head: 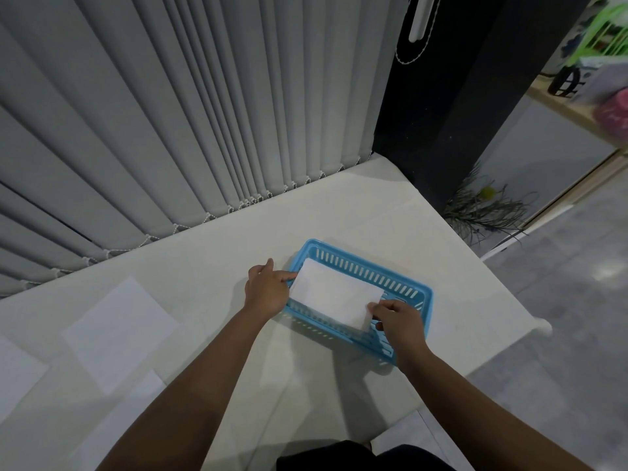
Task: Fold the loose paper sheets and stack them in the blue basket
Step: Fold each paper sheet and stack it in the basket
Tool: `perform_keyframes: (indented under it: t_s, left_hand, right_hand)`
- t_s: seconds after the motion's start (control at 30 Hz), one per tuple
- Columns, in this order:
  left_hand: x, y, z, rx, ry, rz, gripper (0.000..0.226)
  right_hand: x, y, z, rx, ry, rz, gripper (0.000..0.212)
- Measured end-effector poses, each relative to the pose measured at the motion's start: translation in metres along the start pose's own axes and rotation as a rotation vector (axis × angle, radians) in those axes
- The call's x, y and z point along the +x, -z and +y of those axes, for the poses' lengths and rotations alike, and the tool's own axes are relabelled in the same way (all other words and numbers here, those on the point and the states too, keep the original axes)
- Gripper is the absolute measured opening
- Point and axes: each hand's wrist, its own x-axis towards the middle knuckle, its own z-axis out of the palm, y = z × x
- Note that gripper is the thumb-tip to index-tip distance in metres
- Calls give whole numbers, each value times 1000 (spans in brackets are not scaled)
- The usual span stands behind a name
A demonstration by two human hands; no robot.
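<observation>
Both hands are on one folded paper sheet, holding it right over the blue basket, which sits near the right side of the pale table. The left hand pinches the sheet's left edge with fingers and thumb, and the right hand pinches the near right corner the same way. The sheet is tilted a bit, left end up by the basket's rim, and honestly I can't tell if it's touching the bottom. Off to the left on the table lie the loose paper sheets, flat and unfolded, well apart from the basket. Grey vertical blinds hang behind the table.
</observation>
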Motion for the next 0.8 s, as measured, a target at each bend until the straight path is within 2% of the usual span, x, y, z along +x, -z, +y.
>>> perform_keyframes:
  t_s: [0.27, 0.43, 0.5, 0.57, 0.67, 0.73, 0.8]
  left_hand:
    - [-1, -1, 1, 10, -25, 27, 44]
    - [1, -4, -2, -15, -48, 53, 42]
    - [-1, -5, -4, -70, -46, 122, 40]
    - [-5, -5, -3, -104, -79, 239, 38]
    - [-13, -6, 7, 36, -299, 353, 40]
    - [-16, -14, 15, 180, -435, 259, 48]
    - [-17, -26, 18, 337, -472, 101, 62]
  right_hand:
    - [4, -4, 2, 1, -7, -3, 10]
    - [4, -2, 4, -61, 26, 21, 21]
    - [6, 0, 8, -148, 81, 63, 23]
    - [7, 3, 12, -248, 174, 115, 20]
    - [10, 4, 23, -628, 588, 160, 26]
    - [11, -3, 32, -943, 799, 73, 45]
    - [13, -13, 38, -1136, 833, -30, 60]
